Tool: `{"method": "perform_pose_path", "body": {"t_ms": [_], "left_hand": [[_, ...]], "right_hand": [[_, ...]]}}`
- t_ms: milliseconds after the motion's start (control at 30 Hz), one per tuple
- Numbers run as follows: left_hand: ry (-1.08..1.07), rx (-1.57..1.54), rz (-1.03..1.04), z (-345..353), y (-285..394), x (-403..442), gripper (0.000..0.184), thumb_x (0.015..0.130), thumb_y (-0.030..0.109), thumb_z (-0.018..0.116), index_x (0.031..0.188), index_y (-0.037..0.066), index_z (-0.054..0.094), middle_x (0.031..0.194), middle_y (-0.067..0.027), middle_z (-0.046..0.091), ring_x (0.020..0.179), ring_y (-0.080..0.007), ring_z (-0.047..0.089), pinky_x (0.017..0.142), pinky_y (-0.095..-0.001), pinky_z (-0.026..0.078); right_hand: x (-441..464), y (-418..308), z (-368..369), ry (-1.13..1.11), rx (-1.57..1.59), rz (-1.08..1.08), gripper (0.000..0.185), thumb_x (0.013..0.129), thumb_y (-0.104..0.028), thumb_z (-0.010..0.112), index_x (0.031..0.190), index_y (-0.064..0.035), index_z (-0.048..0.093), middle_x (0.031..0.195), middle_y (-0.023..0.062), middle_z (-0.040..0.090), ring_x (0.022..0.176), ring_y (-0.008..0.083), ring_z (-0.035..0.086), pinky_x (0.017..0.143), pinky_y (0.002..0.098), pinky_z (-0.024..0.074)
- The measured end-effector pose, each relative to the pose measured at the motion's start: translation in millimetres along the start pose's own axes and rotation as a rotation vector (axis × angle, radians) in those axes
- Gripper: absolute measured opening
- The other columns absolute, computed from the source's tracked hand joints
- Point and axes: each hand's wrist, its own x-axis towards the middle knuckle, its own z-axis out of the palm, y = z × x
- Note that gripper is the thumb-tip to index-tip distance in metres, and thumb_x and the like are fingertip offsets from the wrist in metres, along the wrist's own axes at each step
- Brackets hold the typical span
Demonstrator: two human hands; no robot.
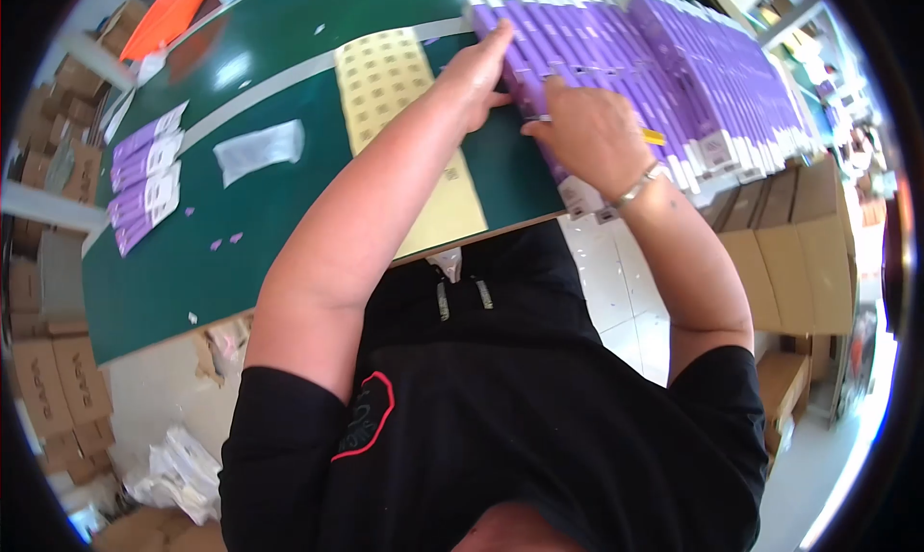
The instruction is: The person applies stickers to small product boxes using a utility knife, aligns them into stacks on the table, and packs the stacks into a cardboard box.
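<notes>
Two rows of boxes (577,44) occupy the right of the worktop (221,273). Left of them lies a sticker sheet (380,82) (reaching the near edge), then a packet (258,152), then, farthest left, flat packs (144,179) bunched together.

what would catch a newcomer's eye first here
Probably the rows of purple boxes along the green table's right side, with the left hand and right hand at their left end. Next, the yellow sheet of dark squares beneath the left forearm, then the bright orange object at upper left.
</notes>
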Motion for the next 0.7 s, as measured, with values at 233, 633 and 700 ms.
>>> {"method": "perform_pose_path", "body": {"t_ms": [233,633,700], "left_hand": [[0.098,-0.003,-0.002,-17,23,-31,0.059,0.098,0.043,0.048,0.138,-0.001,0.050,0.141,-0.0247,0.049,0.133,-0.0423,0.044,0.102,-0.0592,0.038],[0.482,1.111,0.296,-176,61,-158,0.039,0.091,0.010,0.053,0.128,0.004,0.060,0.130,-0.0102,0.062,0.105,-0.0250,0.064,0.090,-0.0322,0.052],[0.651,1.287,0.315,-213,64,-187,0.040,0.090,0.009,0.054,0.129,0.005,0.059,0.130,-0.0112,0.062,0.109,-0.0275,0.062,0.095,-0.0342,0.049]], "right_hand": [[9,-2,-53,0.146,0.428,-0.104,0.021,0.087,-0.018,0.067,0.096,-0.0003,0.069,0.079,0.0130,0.069,0.064,0.0294,0.064,0.060,0.0344,0.0507],[57,-124,-36,-0.171,1.183,-0.120,0.024,0.094,-0.021,0.063,0.103,0.0004,0.070,0.079,0.0040,0.065,0.065,0.0134,0.054,0.063,0.0254,0.0461],[75,-150,-21,-0.264,1.160,-0.155,0.030,0.093,-0.026,0.063,0.103,0.0018,0.069,0.078,0.0072,0.066,0.062,0.0178,0.056,0.063,0.0310,0.0479]]}}
